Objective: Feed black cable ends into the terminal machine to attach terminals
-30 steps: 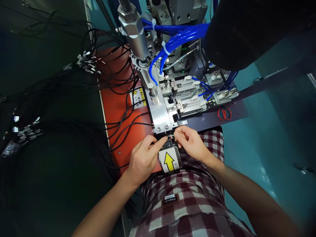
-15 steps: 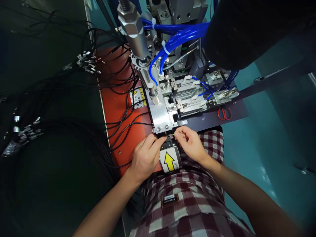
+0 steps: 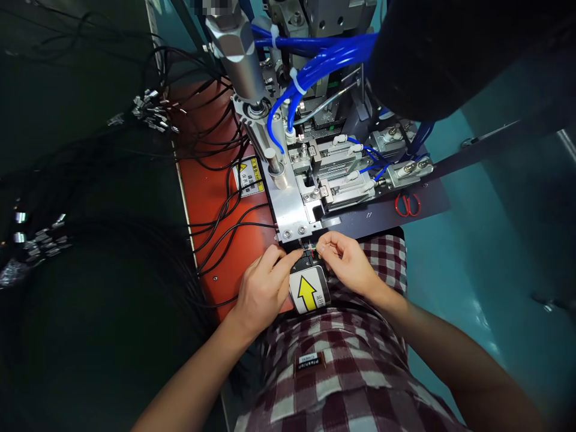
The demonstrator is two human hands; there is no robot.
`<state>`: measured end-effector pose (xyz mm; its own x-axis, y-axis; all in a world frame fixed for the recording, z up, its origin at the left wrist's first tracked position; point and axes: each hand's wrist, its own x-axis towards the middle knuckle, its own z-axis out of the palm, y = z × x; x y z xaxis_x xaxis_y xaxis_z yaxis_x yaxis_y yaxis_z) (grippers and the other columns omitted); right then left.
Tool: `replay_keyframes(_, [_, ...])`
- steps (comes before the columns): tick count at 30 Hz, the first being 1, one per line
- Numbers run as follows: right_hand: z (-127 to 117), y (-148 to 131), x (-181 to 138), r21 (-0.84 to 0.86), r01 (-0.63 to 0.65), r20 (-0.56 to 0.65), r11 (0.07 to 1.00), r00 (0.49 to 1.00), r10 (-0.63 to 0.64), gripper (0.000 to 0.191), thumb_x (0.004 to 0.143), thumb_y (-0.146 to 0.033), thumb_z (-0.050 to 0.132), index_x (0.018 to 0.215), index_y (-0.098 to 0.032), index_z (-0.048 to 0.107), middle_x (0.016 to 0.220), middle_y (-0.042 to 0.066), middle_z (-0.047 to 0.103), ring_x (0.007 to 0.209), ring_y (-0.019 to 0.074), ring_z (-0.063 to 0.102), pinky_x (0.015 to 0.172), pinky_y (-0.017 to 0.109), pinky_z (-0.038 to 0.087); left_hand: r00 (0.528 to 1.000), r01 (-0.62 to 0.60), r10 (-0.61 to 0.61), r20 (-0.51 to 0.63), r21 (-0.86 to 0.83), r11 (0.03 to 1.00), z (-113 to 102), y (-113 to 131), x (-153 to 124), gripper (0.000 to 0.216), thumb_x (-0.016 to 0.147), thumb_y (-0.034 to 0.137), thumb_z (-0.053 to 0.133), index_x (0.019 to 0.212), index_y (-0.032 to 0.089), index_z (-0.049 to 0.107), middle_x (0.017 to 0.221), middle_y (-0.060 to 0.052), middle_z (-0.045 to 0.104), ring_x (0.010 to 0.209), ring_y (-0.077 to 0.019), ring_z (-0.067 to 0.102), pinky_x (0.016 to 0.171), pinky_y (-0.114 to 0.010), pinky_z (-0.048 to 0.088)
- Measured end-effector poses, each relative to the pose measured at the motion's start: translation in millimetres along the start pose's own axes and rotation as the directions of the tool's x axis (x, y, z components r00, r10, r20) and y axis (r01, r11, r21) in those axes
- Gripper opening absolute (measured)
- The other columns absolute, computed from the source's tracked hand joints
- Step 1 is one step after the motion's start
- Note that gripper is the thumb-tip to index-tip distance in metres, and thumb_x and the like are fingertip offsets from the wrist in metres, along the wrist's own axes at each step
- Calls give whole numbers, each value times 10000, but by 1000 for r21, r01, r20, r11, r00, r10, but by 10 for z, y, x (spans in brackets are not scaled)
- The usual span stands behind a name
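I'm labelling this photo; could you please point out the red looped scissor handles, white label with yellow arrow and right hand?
Red looped scissor handles (image 3: pixel 408 206): head view, inner sides.
White label with yellow arrow (image 3: pixel 308 293): head view, the arrow.
Right hand (image 3: pixel 350 266): head view, its middle.

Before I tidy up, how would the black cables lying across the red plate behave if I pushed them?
The black cables are probably floppy, since they curve loosely across the red plate. They might drag one another, as several cross.

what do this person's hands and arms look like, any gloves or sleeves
The left hand and right hand are ungloved; both forearms are bare, with no sleeve or watch showing. A dark red and off-white checked garment with a small dark label covers the body.
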<state>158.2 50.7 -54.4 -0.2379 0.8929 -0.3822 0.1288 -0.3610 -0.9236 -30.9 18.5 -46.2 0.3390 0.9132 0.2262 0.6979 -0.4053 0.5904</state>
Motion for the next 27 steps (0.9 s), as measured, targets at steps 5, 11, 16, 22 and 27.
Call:
replay_keyframes(5, [-15, -4, 12, -21, 6, 11, 1000, 1000, -6, 134, 852, -289, 542, 768, -183, 545, 592, -50, 472, 512, 102, 436, 519, 240, 381, 1000, -6, 6, 10, 15, 1000, 10, -17, -11, 350, 886, 60, 417, 1157, 177, 605, 845, -53, 544, 745, -142, 563, 661, -255, 506])
replay_keyframes(11, [-21, 4, 7, -76, 3, 18, 997, 1000, -2, 129, 866, -276, 532, 775, -184, 541, 597, -48, 481, 514, 101, 441, 510, 233, 371, 1000, -27, 26, 12, 84, 996, 6, 8, -7, 352, 865, 42, 434, 1147, 156, 610, 833, -56, 538, 722, -149, 560, 633, -255, 497])
replay_keyframes(16, [-15, 22, 4, -135, 17, 6, 991, 1000, -16, 145, 884, -299, 511, 792, -189, 532, 615, -40, 485, 529, 108, 462, 498, 231, 371, 999, -33, 32, 13, 116, 993, 6, 22, -2, 356, 858, 32, 439, 1149, 149, 608, 830, -58, 538, 719, -148, 558, 628, -253, 495])
replay_keyframes(22, [-17, -28, -6, -134, 15, 9, 991, 1000, -14, 133, 885, -282, 509, 792, -188, 528, 601, -45, 479, 521, 104, 457, 498, 228, 372, 999, -33, 34, -6, 84, 996, 8, 17, -12, 346, 872, 38, 440, 1156, 153, 601, 829, -49, 531, 714, -133, 550, 632, -241, 494])
replay_keyframes(27, [-25, -27, 8, -114, 21, 16, 993, 1000, -19, 125, 881, -265, 516, 786, -185, 530, 594, -49, 482, 518, 101, 453, 507, 228, 371, 999, -37, 38, -5, 95, 995, 3, 21, -10, 337, 859, 23, 460, 1139, 130, 615, 817, -49, 528, 700, -135, 549, 620, -242, 490])
